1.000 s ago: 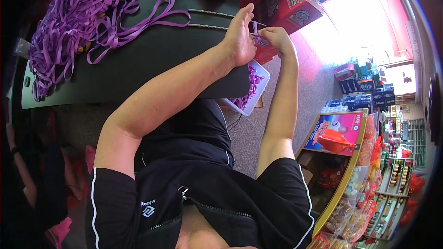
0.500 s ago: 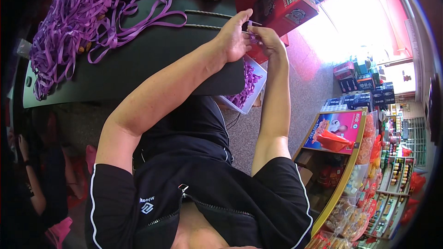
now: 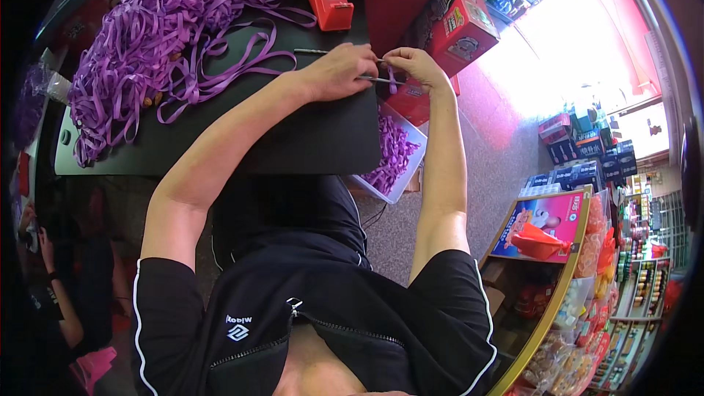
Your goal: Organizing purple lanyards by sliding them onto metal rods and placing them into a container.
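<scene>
Two thin metal rods [image 3: 311, 50], the visible part of one twisted, reach toward the dark table's right edge. My left hand [image 3: 342, 72] curls palm down over them, its fingers closed around the rods. Just to its right, my right hand [image 3: 416, 66] is closed in a pinch at the rod ends. A short purple ribbon [image 3: 392, 81] hangs there between the hands; my right fingers partly hide its upper part. A large tangled heap of purple ribbon [image 3: 150, 37] covers the table's left side, with loose loops trailing toward my left hand.
A red tape dispenser [image 3: 329, 1] stands at the table's far side. Below the right edge, a white bin [image 3: 416, 155] holds several knotted purple ribbon pieces. A red carton [image 3: 463, 33] is beyond my right hand, and a glass display case [image 3: 539, 279] stands at right.
My left hand has turned from an open palm to curled fingers over the rods. My right hand stays pinched near the rod ends, and the ribbon there now hangs down. The whole view has shifted slightly.
</scene>
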Demonstrator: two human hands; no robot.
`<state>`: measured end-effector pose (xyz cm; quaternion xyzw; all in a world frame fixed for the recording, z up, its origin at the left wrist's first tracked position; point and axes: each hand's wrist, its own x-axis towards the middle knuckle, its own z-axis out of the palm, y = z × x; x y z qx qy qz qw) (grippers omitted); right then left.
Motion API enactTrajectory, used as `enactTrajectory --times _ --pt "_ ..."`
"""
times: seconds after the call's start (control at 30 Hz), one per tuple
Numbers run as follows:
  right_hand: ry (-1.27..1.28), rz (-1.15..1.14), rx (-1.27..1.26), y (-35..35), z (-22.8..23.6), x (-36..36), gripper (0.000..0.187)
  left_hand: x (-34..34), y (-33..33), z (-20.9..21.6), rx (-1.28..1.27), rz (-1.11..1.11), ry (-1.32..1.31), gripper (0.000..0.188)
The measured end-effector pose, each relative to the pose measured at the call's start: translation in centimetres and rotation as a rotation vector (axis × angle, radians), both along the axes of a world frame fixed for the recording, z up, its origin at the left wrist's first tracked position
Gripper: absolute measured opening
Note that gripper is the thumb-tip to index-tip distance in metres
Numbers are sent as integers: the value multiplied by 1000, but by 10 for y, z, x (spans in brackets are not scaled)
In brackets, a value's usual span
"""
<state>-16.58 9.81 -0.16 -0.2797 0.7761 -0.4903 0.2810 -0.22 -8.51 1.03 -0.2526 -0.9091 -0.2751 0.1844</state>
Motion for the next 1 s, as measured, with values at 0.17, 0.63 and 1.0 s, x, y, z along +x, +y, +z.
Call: enactTrajectory --times 0.17,0.63,1.0 --pt "-355 -66 -146 2 -16 -3 18 4 -4 -12 50 -4 -107 22" --pt "-423 -317 -283 17 -26 21 21 6 -10 -14 71 -12 -54 23" --pt "-333 -139 -108 27 -29 36 16 2 -11 -16 70 8 -48 21"
